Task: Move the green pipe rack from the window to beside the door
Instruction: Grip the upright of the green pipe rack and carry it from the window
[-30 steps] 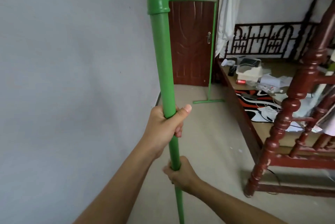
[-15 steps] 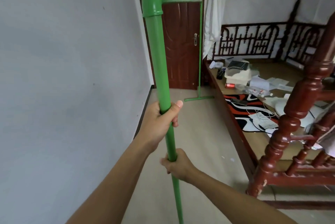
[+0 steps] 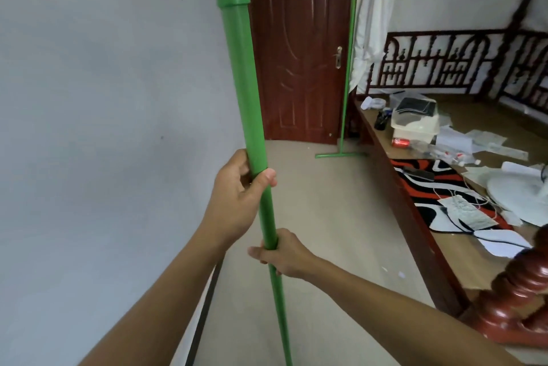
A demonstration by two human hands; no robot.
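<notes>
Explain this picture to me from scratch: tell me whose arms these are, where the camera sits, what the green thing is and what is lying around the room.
There is no machine here. The camera is worn on a person's head and looks forward and down, so the two bare arms coming in from the bottom are that person's own. Both hands close around the near upright of a green pipe rack: the left hand has its grip higher up, the right hand lower down. From the elbow joint at the top, a bar runs away from the camera to the rack's far post, whose foot is down by the floor near the dark red door. A plain grey wall fills the left. On the right is a low wooden platform strewn with papers, a red can, a lidded plastic box and a red, black and white mat.
</notes>
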